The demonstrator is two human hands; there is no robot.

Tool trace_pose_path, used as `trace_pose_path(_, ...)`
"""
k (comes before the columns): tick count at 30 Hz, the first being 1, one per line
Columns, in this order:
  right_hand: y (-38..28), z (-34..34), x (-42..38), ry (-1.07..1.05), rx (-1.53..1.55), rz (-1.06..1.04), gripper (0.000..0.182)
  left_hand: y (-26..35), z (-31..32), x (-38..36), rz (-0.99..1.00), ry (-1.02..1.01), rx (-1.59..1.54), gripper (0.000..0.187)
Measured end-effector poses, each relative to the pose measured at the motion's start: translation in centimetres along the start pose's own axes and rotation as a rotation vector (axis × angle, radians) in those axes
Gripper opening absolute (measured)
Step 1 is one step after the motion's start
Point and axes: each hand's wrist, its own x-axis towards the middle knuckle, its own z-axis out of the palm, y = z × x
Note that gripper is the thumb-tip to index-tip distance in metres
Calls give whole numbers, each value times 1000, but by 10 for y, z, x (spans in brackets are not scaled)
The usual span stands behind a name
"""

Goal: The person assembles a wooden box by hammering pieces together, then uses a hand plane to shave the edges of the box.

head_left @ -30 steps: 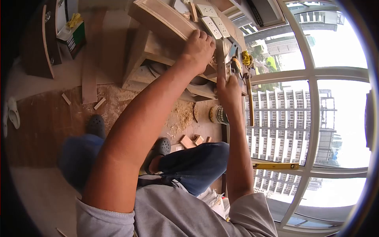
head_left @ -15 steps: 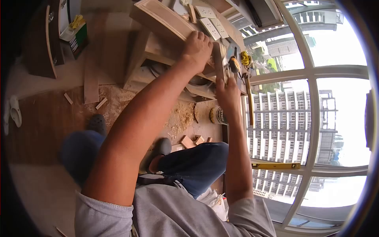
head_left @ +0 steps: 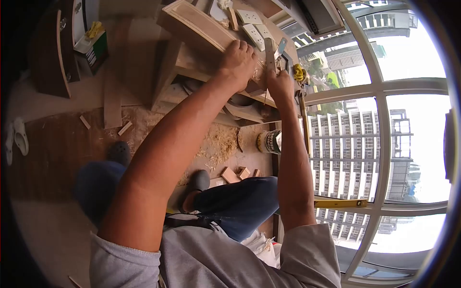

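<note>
My left hand [head_left: 238,65] is closed over the near end of a wooden panel with a moulded edge [head_left: 199,26], which lies on a wooden cabinet [head_left: 189,60]. Just to its right, my right hand [head_left: 280,86] grips a flat narrow bar [head_left: 270,52] that stands up past the fingers; its exact kind I cannot make out. Pale wood shavings lie between the two hands. A light-blue flat blade-like piece [head_left: 281,47] shows beyond the right hand. White socket plates [head_left: 253,34] rest farther back.
A paint can [head_left: 270,141] stands on the floor below the right forearm, near curled shavings [head_left: 218,146] and wood offcuts [head_left: 230,174]. A yellow spirit level [head_left: 341,203] lies by the windows. Yellow gloves or cloth [head_left: 298,73] sit at the work surface's edge. White clogs [head_left: 20,136] are far left.
My right hand has moved up and away with the bar, which now rises higher beside the socket plates. The yellow-and-black handle no longer shows. My left hand stays on the panel.
</note>
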Motion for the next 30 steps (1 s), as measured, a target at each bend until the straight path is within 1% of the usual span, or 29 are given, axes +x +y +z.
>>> trace_pose_path(2,11,4,-13,-35,60,40,58,1,-3,-2,6,-36,-15,77)
trace_pose_path(4,14,-2,-87,-14,54,-16,50,-1,-7,-1,14,-41,-26,80)
trace_pose_path(5,16,-6,-105,-60,73,-16,48,-3,-5,-4,9,-46,-23,80)
trace_pose_path(6,16,-6,-97,-57,80,-10,48,-3,-2,-4,-4,-33,-17,82)
trace_pose_path(8,12,-9,-50,-88,-37,30,50,2,-7,1,-8,-6,-13,84)
trace_pose_path(9,22,3,-22,-30,-39,-20,53,0,-9,0,-6,-39,-2,85)
trace_pose_path(10,20,0,-1,-77,-1,-22,58,-1,-10,-1,-2,-73,4,87)
trace_pose_path(12,24,4,16,-85,-29,-43,60,3,-11,-2,14,-101,-4,88)
trace_pose_path(14,18,1,-31,-72,-19,52,58,1,-6,1,-12,-71,9,87)
trace_pose_path(15,22,0,-64,-15,9,-41,52,1,-4,0,-13,-41,9,87)
trace_pose_path(16,28,-2,-82,-49,63,-12,48,1,-4,-1,-13,-46,12,87)
trace_pose_path(18,24,-7,-69,-82,45,-5,50,1,-6,-1,-8,-41,15,88)
trace_pose_path(20,11,-3,-31,-73,-34,58,52,4,-2,-2,11,-48,7,88)
trace_pose_path(21,4,-7,-13,-89,45,42,52,-1,-5,0,4,-46,8,87)
trace_pose_path(22,5,-5,-16,-90,42,41,52,-1,-5,0,2,-46,5,87)
trace_pose_path(24,8,0,-39,-26,-7,22,49,-1,-6,0,10,-46,-10,85)
trace_pose_path(25,11,-7,-70,-40,21,-24,47,-1,-3,-2,12,-46,-6,85)
trace_pose_path(27,21,-22,-103,-64,47,-28,46,-2,-2,1,14,-39,-6,94)
trace_pose_path(28,27,-32,-112,-81,73,-26,46,-2,-7,4,24,-29,8,94)
trace_pose_path(29,38,-42,-123,-108,102,-17,46,0,-11,2,43,-74,16,103)
trace_pose_path(30,51,-45,-135,-60,140,4,43,-4,-15,1,49,-116,36,111)
